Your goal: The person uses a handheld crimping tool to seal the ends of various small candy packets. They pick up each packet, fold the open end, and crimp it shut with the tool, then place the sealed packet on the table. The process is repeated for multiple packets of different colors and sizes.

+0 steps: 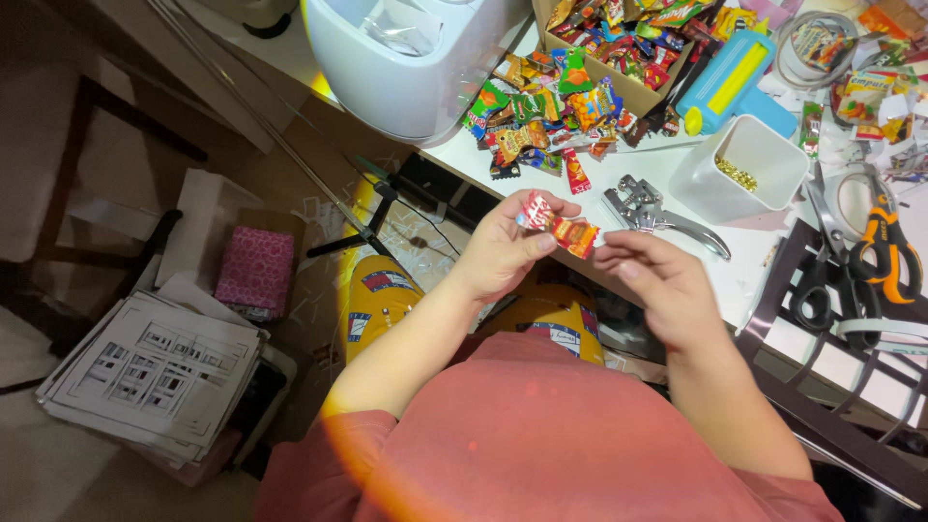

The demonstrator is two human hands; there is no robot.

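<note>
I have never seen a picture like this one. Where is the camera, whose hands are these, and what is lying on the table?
There is one picture, taken by a camera worn on the person's head and looking down, so you see their own arms and red shirt. The left hand and the right hand together hold small red and orange sachets above the edge of the white table. On the table lie a heap of colourful sachets spilling beside a cardboard box full of them, a metal punch tool, a white cup with small gold pieces inside, and orange-handled scissors. On the floor to the left lies a stack of printed sheets.
</note>
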